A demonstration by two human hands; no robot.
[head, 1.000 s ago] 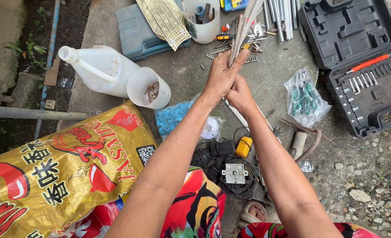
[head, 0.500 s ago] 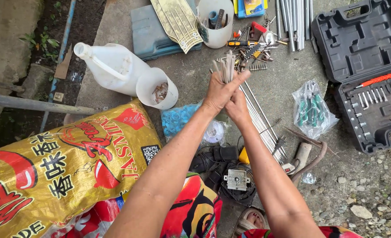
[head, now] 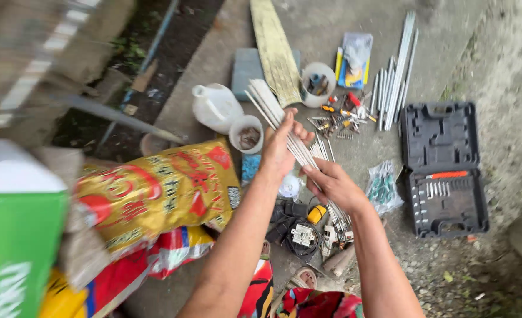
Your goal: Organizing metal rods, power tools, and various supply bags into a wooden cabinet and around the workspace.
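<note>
Bundle of thin metal rods (head: 284,126), upright a second ago, now tilts up-left across my palms, left hand (head: 280,148) wrapped around its middle, right hand (head: 334,185) pinching lower ends, white cup (head: 247,133) just beyond my left fingers – grip shifting, rods fanning looser

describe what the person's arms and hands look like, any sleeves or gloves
Both arms are bare from the bottom edge of the view up to the wrist, with no sleeves showing. The left hand and the right hand are bare too: no gloves. No watch, bracelet or ring is visible, though the picture is a little blurred.
</note>
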